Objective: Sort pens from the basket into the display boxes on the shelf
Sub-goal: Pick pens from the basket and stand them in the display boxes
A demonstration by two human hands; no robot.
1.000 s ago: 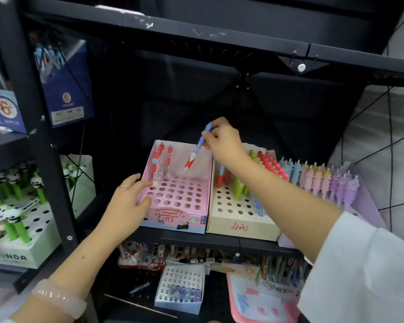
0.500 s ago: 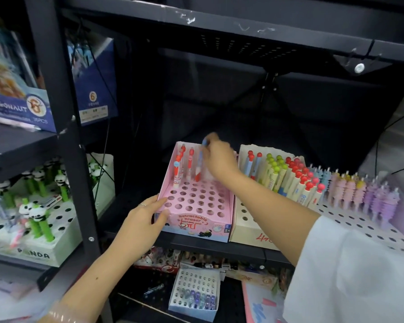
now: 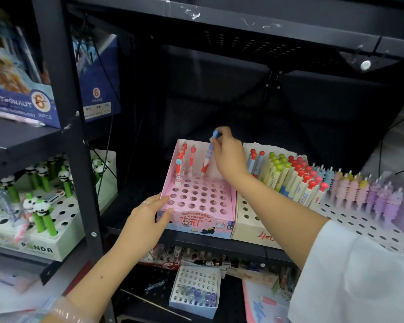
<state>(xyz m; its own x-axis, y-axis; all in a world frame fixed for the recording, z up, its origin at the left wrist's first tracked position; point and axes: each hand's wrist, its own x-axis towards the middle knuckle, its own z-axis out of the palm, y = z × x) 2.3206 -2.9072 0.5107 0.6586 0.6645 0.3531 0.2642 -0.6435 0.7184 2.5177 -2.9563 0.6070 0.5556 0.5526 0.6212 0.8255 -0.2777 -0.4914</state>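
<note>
A pink display box point(image 3: 196, 201) with rows of round holes sits on the black shelf point(image 3: 219, 244). A few red-and-white pens point(image 3: 180, 166) stand in its back left holes. My right hand point(image 3: 229, 155) pinches the top of a blue-and-red pen point(image 3: 208, 155), held nearly upright with its red tip at a back-row hole. My left hand point(image 3: 147, 217) holds the box's front left corner, fingers wrapped on its edge. The basket is not in view.
A cream box point(image 3: 252, 224) with red- and green-topped pens stands right of the pink one, then a white tray point(image 3: 364, 220) of pastel pens. A panda pen box point(image 3: 44, 243) sits left of a black upright post point(image 3: 79, 159). Small boxes lie on the lower shelf.
My right hand swung the blue-and-red pen from a slant to nearly upright and brought its tip down to the back row. My left hand slid to the box's front corner.
</note>
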